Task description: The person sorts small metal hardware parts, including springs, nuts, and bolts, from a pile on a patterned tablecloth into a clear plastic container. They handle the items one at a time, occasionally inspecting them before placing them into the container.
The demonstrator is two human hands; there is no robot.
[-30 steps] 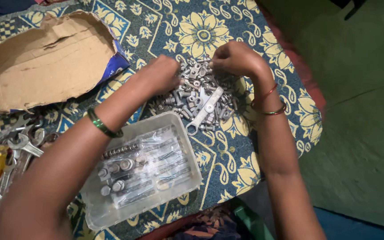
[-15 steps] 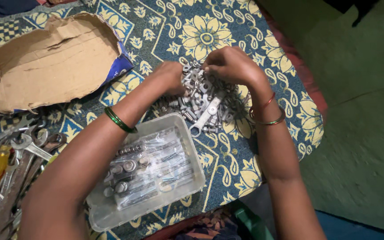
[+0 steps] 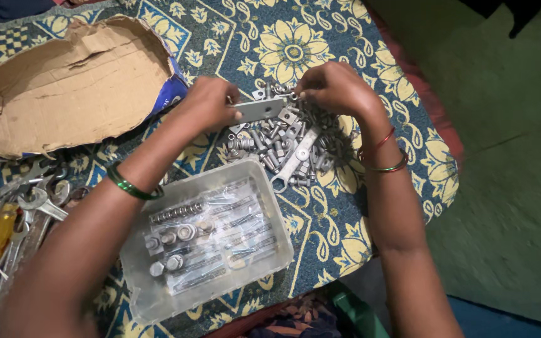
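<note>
- Over the patterned cloth (image 3: 345,238) covering the bench, both hands work above a heap of loose metal hardware (image 3: 283,141).
- Left hand (image 3: 208,105): fingers closed around one end of a flat grey metal plate (image 3: 259,110), which it holds level just above the heap.
- Right hand (image 3: 333,87): fingertips pinched together at the plate's far end; something small may be gripped there, but what it is cannot be told.
- Clear plastic tray (image 3: 151,300): sits just beside the heap on the near side and holds bagged long bolts plus several nuts and washers. It is partly filled.
- Flat spanner (image 3: 292,161): lies untouched on the heap.
- Judged progress: some pieces are already set apart in the tray, yet most of the heap stays loose on the cloth, so the larger share looks left to do.
- Torn cardboard (image 3: 64,81) and a cluster of hand tools (image 3: 14,219) lie well apart to the left, not in use.
</note>
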